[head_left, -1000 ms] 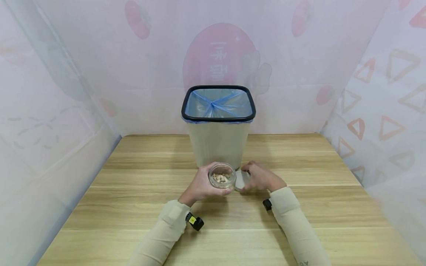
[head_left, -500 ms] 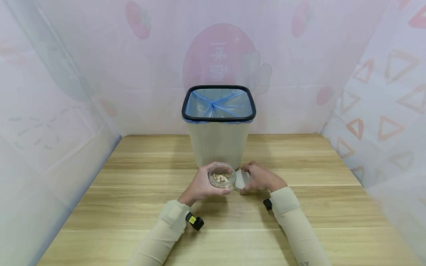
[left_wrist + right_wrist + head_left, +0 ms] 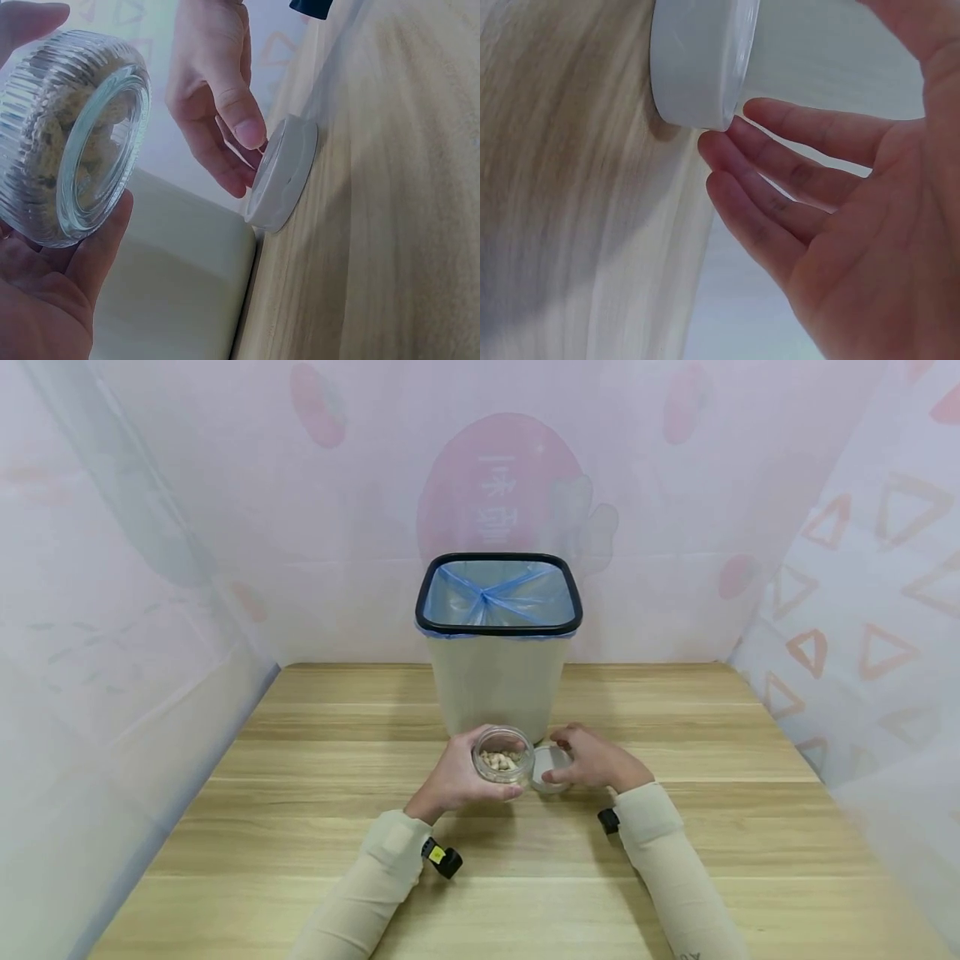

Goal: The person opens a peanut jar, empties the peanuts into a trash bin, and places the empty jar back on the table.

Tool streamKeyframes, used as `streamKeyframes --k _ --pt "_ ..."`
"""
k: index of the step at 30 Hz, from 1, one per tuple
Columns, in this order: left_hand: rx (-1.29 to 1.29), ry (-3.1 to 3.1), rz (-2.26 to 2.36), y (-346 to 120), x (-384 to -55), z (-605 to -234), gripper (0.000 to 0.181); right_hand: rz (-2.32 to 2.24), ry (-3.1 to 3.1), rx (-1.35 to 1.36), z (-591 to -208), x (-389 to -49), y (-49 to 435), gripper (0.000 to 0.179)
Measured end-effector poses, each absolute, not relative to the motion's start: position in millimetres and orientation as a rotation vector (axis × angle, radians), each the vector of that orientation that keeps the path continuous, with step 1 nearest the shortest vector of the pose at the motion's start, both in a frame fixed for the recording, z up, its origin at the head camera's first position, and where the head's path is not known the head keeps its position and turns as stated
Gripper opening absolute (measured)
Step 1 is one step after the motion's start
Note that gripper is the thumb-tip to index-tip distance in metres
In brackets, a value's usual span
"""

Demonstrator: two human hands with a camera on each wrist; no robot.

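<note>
In the head view my left hand [image 3: 459,777] grips a clear ribbed glass jar [image 3: 502,743] around its side. The jar has no lid on, is raised off the table and tilts its mouth toward me, showing peanuts [image 3: 500,761] inside. A round white lid [image 3: 542,762] lies on the table just right of the jar. Over that lid is my right hand [image 3: 596,762], its thumb and fingers spread loosely near the rim. In the right wrist view the fingertips [image 3: 718,150] are right at the edge of the lid [image 3: 694,64], relaxed and not curled round it.
A beige trash bin [image 3: 495,681] with a black rim and a blue liner bag [image 3: 517,597] stands directly behind the jar and lid. Wood-grain table [image 3: 322,777] extends to both sides. Printed fabric walls [image 3: 225,485] enclose the back and sides.
My right hand has loosened from the lid and shifted slightly right, and the lid now rests on the table. The left hand still holds the jar in nearly the same place.
</note>
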State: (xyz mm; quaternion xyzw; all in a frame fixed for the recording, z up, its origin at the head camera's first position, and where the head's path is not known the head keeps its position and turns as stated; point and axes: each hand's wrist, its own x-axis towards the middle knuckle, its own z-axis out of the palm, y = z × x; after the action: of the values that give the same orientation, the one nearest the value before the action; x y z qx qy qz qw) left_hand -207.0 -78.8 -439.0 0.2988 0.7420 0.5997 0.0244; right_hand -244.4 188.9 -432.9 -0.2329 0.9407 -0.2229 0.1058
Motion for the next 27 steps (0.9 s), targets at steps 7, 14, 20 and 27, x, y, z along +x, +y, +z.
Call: streamKeyframes --k 7,14,20,27 --pt "0.933 2.295 1.876 -79 -208 -435 0.063 -0.698 2.757 -0.673 -428 -245 190 0.073" --pt "0.896 2.333 1.879 -83 -208 -435 0.064 -0.761 2.757 -0.704 -419 -245 188 0.066" --pt "0.900 2.355 1.889 -87 -210 -436 0.063 -0.844 2.774 -0.750 -410 -243 189 0.058" --pt "0.846 2.390 1.887 -96 -210 -432 0.062 -0.936 2.816 -0.753 -390 -240 197 0.048"
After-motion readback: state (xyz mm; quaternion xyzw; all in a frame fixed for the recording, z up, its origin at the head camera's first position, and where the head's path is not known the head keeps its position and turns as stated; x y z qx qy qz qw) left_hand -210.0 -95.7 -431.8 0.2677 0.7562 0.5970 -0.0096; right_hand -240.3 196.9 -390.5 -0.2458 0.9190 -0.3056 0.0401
